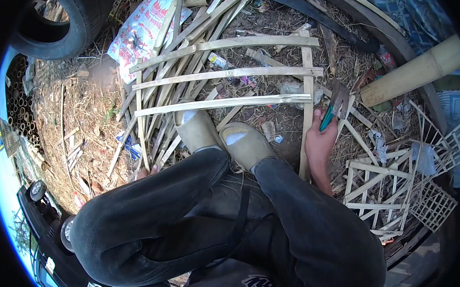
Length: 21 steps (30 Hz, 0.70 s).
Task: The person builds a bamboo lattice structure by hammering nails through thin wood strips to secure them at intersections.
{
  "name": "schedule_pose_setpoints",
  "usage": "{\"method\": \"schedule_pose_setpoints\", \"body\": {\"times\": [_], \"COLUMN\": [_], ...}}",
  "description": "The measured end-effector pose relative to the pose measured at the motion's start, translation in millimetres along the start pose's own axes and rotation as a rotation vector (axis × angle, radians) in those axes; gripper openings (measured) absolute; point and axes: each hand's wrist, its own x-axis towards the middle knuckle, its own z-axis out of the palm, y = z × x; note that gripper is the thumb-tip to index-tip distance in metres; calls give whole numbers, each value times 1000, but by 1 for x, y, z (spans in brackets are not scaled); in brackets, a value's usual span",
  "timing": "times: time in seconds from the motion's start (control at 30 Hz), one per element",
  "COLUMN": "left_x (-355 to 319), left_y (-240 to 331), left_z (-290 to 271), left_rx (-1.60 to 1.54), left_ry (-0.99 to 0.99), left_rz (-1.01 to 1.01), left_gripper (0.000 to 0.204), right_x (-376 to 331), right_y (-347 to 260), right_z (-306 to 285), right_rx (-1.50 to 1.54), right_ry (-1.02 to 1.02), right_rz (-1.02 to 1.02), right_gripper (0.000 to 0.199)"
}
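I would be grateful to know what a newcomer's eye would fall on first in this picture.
Most likely the frame in the upper centre, with three pale slats across two uprights. Next, the right hand holding a green-handled tool at the frame's right side. The tire at upper left and thick bamboo pole at right also stand out.

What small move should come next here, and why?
Perhaps lay a loose strip across the two uprights, nearer the person than the three slats: the uprights look bare there, and such strips lie piled. The right hand holds a teal-handled tool, so the left hand might fetch it.
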Motion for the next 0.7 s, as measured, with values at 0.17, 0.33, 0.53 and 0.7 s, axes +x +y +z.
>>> {"method": "schedule_pose_setpoints", "body": {"times": [0.17,0.33,0.53,0.7], "left_x": [-33,-58,-61,-63], "left_y": [48,71,68,63], "left_z": [16,4,16,22], "left_rx": [-52,-59,-83,-94], "left_ry": [72,150,150,163], "left_rz": [128,232,252,254], "left_gripper": [57,53,48,44], "right_x": [3,3,3,1], "right_y": [11,0,5,-5], "right_z": [-4,-6,-2,4], "right_rx": [29,-31,-30,-29], "right_ry": [63,23,34,-43], "right_rz": [-61,36,6,-29], "right_gripper": [29,29,28,18]}}
